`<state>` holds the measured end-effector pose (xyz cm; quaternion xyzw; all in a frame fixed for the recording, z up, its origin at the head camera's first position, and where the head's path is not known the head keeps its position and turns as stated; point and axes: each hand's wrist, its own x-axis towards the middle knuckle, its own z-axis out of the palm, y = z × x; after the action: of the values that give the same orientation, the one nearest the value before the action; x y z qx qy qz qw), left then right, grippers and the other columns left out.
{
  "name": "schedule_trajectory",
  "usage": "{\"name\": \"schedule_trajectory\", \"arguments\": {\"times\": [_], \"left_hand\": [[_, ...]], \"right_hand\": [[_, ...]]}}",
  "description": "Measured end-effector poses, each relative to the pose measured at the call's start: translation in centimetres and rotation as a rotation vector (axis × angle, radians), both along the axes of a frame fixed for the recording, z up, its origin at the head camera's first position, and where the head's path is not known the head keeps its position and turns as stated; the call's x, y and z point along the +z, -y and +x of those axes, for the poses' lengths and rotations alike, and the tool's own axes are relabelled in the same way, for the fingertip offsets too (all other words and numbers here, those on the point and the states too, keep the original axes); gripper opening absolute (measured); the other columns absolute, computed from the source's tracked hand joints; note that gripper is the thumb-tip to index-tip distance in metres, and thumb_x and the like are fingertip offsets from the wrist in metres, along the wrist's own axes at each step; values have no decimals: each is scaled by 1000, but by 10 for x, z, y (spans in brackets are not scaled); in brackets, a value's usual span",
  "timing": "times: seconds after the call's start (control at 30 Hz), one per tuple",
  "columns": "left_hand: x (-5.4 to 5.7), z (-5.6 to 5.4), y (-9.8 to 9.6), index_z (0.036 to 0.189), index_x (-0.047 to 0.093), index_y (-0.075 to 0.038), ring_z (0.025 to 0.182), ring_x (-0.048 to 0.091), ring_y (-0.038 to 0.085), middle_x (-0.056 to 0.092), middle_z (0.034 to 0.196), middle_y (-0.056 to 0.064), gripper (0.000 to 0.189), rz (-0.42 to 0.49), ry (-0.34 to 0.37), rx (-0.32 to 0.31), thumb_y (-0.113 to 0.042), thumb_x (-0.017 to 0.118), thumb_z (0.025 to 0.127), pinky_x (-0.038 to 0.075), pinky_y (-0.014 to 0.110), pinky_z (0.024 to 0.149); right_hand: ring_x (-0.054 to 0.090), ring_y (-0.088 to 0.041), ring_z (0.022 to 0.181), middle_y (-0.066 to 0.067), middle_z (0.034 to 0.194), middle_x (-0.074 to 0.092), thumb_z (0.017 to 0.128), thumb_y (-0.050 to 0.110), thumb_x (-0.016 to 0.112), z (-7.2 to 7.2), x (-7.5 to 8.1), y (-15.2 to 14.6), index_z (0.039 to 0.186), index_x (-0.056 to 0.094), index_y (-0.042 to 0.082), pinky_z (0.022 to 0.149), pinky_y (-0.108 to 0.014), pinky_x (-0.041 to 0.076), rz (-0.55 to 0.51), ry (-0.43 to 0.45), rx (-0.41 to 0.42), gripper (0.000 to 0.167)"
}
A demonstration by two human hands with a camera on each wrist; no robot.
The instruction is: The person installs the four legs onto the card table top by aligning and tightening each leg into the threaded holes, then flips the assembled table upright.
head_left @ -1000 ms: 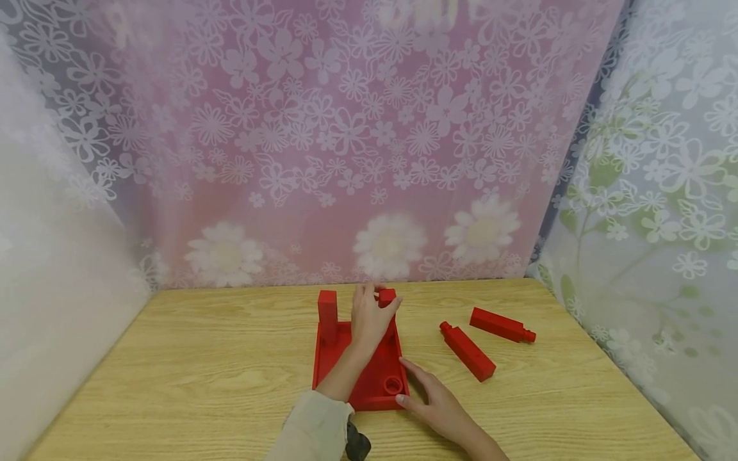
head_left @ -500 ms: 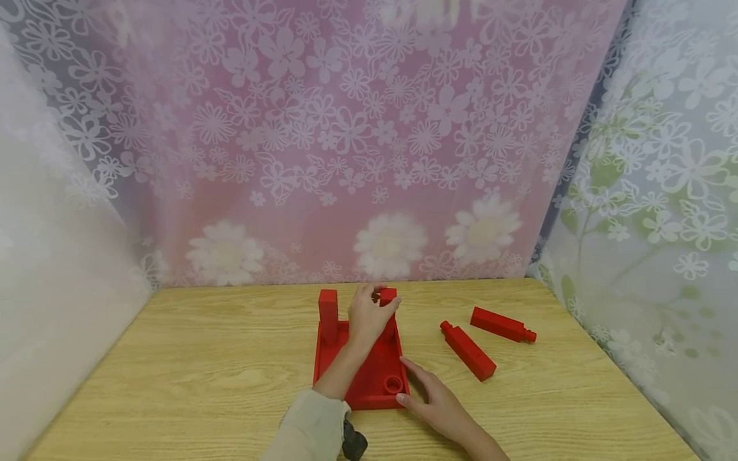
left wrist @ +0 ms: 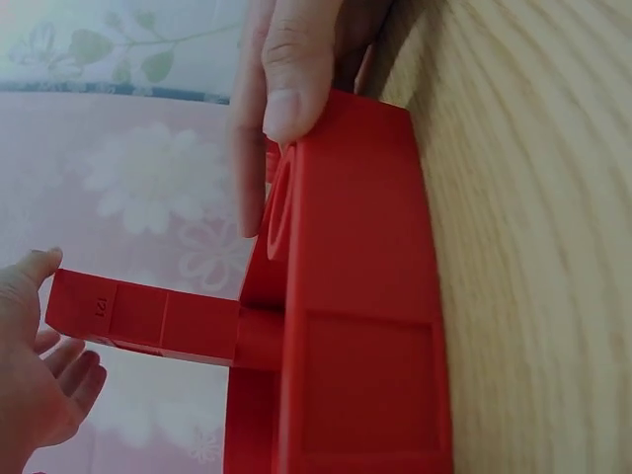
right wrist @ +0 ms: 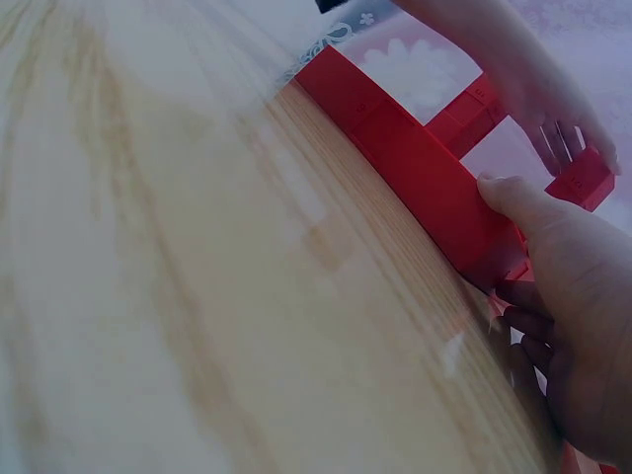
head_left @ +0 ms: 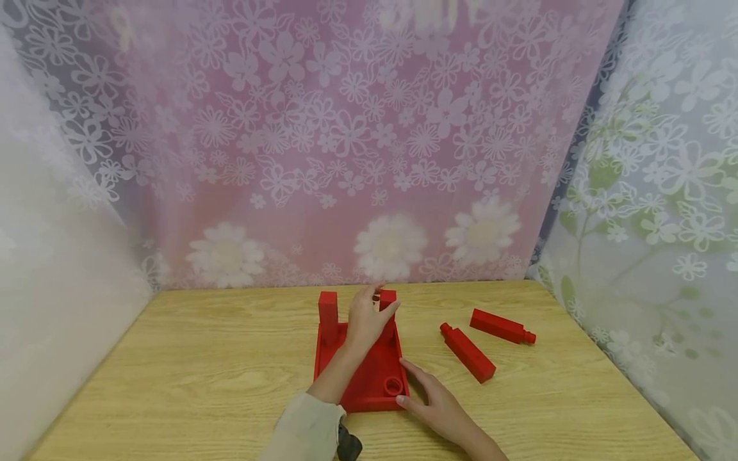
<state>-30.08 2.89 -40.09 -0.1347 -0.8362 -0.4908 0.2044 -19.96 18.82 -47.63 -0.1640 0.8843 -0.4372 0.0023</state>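
An upturned red toy tabletop [head_left: 369, 404] with a raised rim lies on the wooden table. Two square red legs stand upright at its far corners. My left hand [head_left: 363, 323] reaches over it and holds the top of the far right leg [head_left: 388, 298], thumb on the near side; the left wrist view shows the thumb at this leg's [left wrist: 148, 316] upper end. At the near right corner, beside a round socket [head_left: 386, 387], my right hand [head_left: 438, 406] grips the rim, thumb at the front and fingers along the right side. The far left leg [head_left: 328, 317] stands untouched.
Two loose red legs with narrow ridged ends, one nearer [head_left: 468, 353] and one farther [head_left: 500, 325], lie on the wooden tabletop [head_left: 219, 371] to the right. Flower-patterned curtains [head_left: 357, 160] hang behind and at the sides.
My left forearm has shifted slightly left while its fingers stay around the top of the far right leg. The right hand and the loose legs keep their places.
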Motion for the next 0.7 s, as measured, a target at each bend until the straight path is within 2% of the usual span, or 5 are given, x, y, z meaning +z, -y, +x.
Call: {"name": "schedule_trajectory", "arguments": {"times": [0.1, 0.17, 0.37, 0.6, 0.7], "left_hand": [[1, 8, 8, 128, 50, -6, 112, 46, 28, 49, 125, 11, 58, -20, 25, -22, -31, 72, 80, 44, 43, 86], [2, 14, 14, 130, 48, -8, 115, 43, 28, 45, 129, 10, 60, -27, 28, -34, -34, 71, 81, 43, 44, 88], [2, 40, 40, 128, 51, -12, 108, 46, 23, 47, 124, 5, 54, -35, 11, -96, -36, 69, 82, 44, 42, 85], [-12, 64, 79, 128, 50, -15, 110, 44, 25, 48, 123, 2, 54, 14, 45, -153, -43, 65, 83, 41, 47, 89], [-19, 71, 95, 129, 49, -18, 113, 43, 28, 46, 126, 1, 55, 25, 92, -164, -43, 66, 83, 39, 47, 91]], "right_hand": [[33, -33, 127, -8, 139, 39, 85, 44, 61, 0, 0, 2, 140, 39, 18, 98, -57, 26, -4, -8, 7, 65], [33, -32, 127, -8, 139, 39, 86, 43, 61, 1, 0, 3, 140, 39, 17, 98, -57, 26, -4, -10, 8, 65], [33, -34, 127, -9, 140, 39, 85, 45, 61, 1, 3, 3, 141, 39, 17, 97, -58, 26, 9, 10, -11, 66], [32, -31, 128, -7, 140, 38, 85, 46, 60, 0, 2, 2, 141, 37, 18, 98, -56, 26, -19, 38, -21, 67], [36, -31, 126, -9, 136, 43, 86, 42, 62, -1, 4, 2, 139, 40, 15, 98, -55, 28, -70, 30, -29, 63]]}}
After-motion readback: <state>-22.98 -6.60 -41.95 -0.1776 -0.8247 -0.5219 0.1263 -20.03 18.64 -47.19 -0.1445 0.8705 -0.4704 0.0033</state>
